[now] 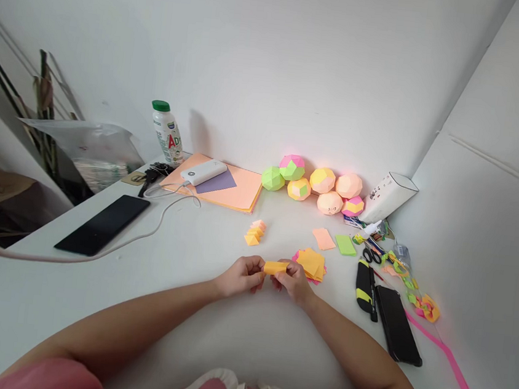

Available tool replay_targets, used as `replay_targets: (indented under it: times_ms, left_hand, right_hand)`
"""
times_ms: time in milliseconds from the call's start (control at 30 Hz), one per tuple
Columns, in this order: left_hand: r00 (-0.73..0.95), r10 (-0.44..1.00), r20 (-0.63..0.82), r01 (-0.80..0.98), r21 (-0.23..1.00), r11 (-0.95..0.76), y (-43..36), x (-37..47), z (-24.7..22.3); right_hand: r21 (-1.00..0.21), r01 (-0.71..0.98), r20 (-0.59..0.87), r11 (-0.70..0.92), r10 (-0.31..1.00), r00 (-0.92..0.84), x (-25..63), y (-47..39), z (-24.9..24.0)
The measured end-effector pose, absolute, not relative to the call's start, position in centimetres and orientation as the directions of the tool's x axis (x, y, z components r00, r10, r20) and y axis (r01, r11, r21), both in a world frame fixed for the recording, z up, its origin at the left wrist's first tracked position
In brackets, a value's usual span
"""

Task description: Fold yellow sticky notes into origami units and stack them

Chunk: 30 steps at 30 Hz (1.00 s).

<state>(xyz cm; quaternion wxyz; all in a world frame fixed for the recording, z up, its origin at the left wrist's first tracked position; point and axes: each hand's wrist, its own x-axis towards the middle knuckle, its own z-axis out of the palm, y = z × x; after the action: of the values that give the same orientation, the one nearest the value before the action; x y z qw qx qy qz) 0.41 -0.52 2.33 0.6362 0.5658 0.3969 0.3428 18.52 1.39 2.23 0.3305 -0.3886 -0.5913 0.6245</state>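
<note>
Between my two hands is a small orange piece of paper (275, 268), folded into a narrow strip. My left hand (247, 275) pinches its left end and my right hand (293, 281) its right end, both just above the white table. Close behind my right hand lies a stack of orange and pink paper squares (311, 264). Further back stand several small folded paper units (255, 233) in a row. A peach paper square (324, 239) and a green paper square (345, 245) lie to the right.
Several faceted paper balls (323, 181) line the wall. At right are a utility knife (363, 286), scissors (372, 255), a black phone (398, 325) and a pink strip (458, 370). At left are a bottle (168, 134), a power bank (204, 172), a cable (153, 233) and a black tablet-like slab (103, 224).
</note>
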Motion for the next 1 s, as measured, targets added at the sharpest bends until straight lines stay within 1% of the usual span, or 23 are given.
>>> replay_targets:
  times_ms: [367,500,567,633,767,900,1000]
  left_hand:
    - [0.427,0.898,-0.108,-0.047,0.989,0.141,-0.53,0.35,1.8]
    - [0.418,0.907,-0.046,-0.128,0.986,0.109,-0.51,0.43,1.8]
    - [0.408,0.913,-0.014,-0.181,0.979,0.096,-0.5,0.57,1.93]
    - [0.399,0.917,-0.012,-0.211,0.972,0.104,-0.48,0.74,2.11]
    - [0.352,0.934,-0.066,-0.208,0.967,0.146,-0.4,0.97,2.3]
    - [0.321,0.944,-0.072,-0.19,0.972,0.138,-0.18,0.89,1.81]
    - [0.301,0.952,-0.056,-0.192,0.974,0.118,0.03,0.79,1.31]
  right_hand:
    - [-0.995,0.03,-0.099,-0.096,0.886,-0.453,18.56,1.49,2.17]
    - [-0.995,0.038,-0.098,-0.091,0.89,-0.445,18.52,1.45,2.15]
    - [-0.994,0.068,-0.102,-0.08,0.875,-0.472,18.42,1.34,2.29]
    - [-0.993,0.111,-0.096,-0.045,0.849,-0.519,18.29,1.21,2.47]
    - [-0.986,0.162,-0.071,0.023,0.833,-0.549,18.2,1.1,2.54]
    - [-0.986,0.169,-0.083,0.006,0.855,-0.512,18.42,1.12,2.28]
    - [-0.99,0.138,-0.067,-0.002,0.879,-0.472,18.58,1.06,2.13]
